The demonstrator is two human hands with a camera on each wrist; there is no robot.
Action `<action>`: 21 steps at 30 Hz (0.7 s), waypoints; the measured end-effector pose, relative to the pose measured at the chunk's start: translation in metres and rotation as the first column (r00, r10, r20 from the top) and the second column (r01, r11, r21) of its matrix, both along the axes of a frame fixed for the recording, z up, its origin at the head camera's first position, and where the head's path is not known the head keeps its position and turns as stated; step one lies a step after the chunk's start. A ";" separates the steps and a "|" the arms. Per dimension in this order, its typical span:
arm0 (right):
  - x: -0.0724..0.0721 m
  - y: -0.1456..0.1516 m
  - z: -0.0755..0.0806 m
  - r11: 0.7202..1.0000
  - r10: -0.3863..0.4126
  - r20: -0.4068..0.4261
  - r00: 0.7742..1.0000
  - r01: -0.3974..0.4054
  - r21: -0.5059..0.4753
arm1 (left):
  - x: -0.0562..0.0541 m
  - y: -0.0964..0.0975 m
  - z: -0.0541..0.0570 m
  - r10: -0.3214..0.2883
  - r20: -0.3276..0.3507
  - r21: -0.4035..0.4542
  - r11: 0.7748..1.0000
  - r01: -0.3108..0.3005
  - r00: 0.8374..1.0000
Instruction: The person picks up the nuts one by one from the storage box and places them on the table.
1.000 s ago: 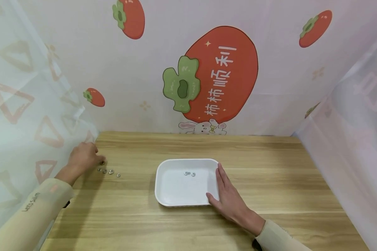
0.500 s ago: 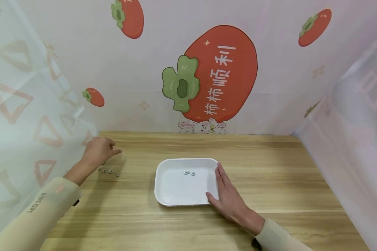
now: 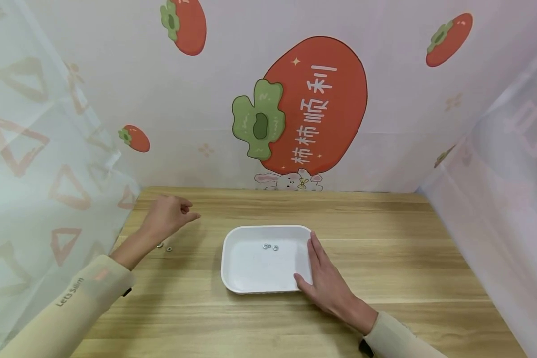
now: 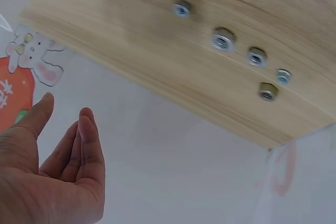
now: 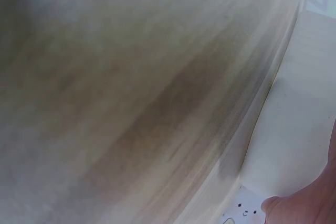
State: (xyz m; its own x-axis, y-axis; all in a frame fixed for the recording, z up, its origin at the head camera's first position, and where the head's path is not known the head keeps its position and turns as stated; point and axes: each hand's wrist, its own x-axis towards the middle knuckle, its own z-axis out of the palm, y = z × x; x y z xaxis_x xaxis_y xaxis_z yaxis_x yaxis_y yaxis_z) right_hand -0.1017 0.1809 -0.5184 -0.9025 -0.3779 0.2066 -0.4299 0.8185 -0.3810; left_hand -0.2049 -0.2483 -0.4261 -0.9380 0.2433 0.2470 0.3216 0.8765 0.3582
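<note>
Near the left edge of the tabletop (image 3: 385,243), five metal nuts (image 4: 223,39) lie loosely grouped, four silvery and one brass-coloured (image 4: 268,92); the head view shows only two, beside the left forearm (image 3: 136,248). The left hand (image 3: 169,216) hangs over the tabletop's far left corner area, thumb and bent fingers apart, nothing visible between them. The white tray (image 3: 259,273) sits around the middle, three small metal pieces (image 3: 275,247) close together towards its far edge. At its right end, the right hand (image 3: 331,286) rests with fingers extended against the rim, thumb spread towards the near right corner.
</note>
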 end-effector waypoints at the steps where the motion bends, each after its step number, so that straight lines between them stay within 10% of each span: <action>1: 0.000 0.000 0.000 1.000 -0.001 0.000 1.000 0.001 -0.002 | 0.000 0.004 0.000 -0.005 -0.002 0.006 1.000 0.005 1.000; 21: 0.001 0.000 0.001 1.000 -0.001 -0.001 1.000 0.001 -0.002 | 0.013 0.070 0.001 -0.114 0.001 0.149 0.982 0.113 0.993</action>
